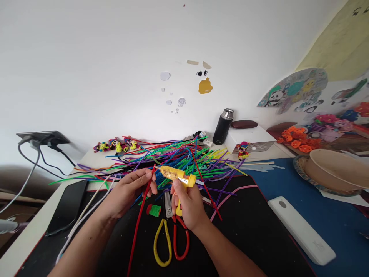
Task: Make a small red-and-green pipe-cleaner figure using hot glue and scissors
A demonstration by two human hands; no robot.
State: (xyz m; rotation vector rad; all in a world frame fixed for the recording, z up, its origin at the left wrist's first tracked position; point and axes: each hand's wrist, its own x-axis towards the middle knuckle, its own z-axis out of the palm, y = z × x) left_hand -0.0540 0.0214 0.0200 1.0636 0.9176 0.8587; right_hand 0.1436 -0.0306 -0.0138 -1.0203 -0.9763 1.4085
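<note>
Between the fingertips of my left hand (134, 188) is the upper end of a red pipe cleaner (140, 223), which hangs down toward the front of the mat. My right hand (188, 202) is wrapped round the handle of a yellow hot glue gun (175, 175). The gun's nozzle points left and is at the pipe cleaner's tip; whether they touch I cannot tell. Below the hands lie pliers with one yellow handle (155, 246) and one red handle (187, 244). A small green and red coiled piece (153, 209) rests beside them.
Many coloured pipe cleaners (173, 156) are heaped behind my hands. Small figures (115, 145) stand at the back left, another figure (243, 150) at the right. A black flask (223, 127), a phone (67, 206), a white power bank (301, 229) and a bowl (340, 169) surround the black mat (245, 231).
</note>
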